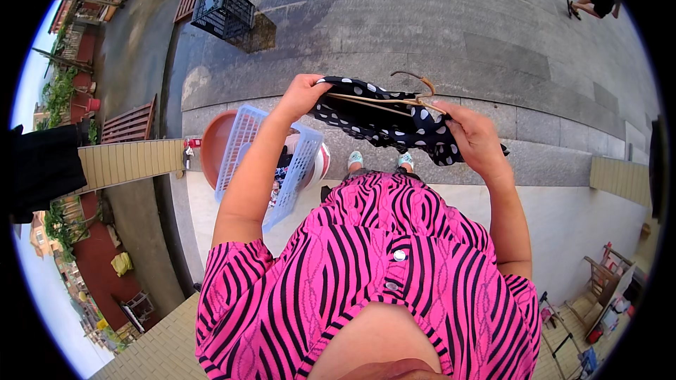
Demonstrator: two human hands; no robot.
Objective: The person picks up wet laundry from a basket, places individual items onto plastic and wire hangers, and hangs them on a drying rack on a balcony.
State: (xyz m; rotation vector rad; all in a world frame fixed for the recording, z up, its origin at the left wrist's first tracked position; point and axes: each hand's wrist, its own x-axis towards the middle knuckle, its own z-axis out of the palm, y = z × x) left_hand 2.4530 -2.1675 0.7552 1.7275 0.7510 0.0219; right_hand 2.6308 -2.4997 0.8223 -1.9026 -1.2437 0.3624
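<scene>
A black garment with white polka dots (364,121) is stretched between my hands, its opening facing up. Inside that opening lies a clothes hanger (385,99), its dark hook sticking out at the top. My left hand (306,96) pinches the garment's edge at one end of the hanger. At the other end, my right hand (472,134) grips the cloth beside the hanger's arm. Below my left forearm, a light blue plastic basket (299,179) holds some clothes.
A round terracotta-coloured basin (211,142) and a white bucket (322,163) are by the basket. A black plastic crate (224,10) stands on the wet paving farther off. Another person (597,0) is at the upper right. A tiled pillar (132,165) rises at the left.
</scene>
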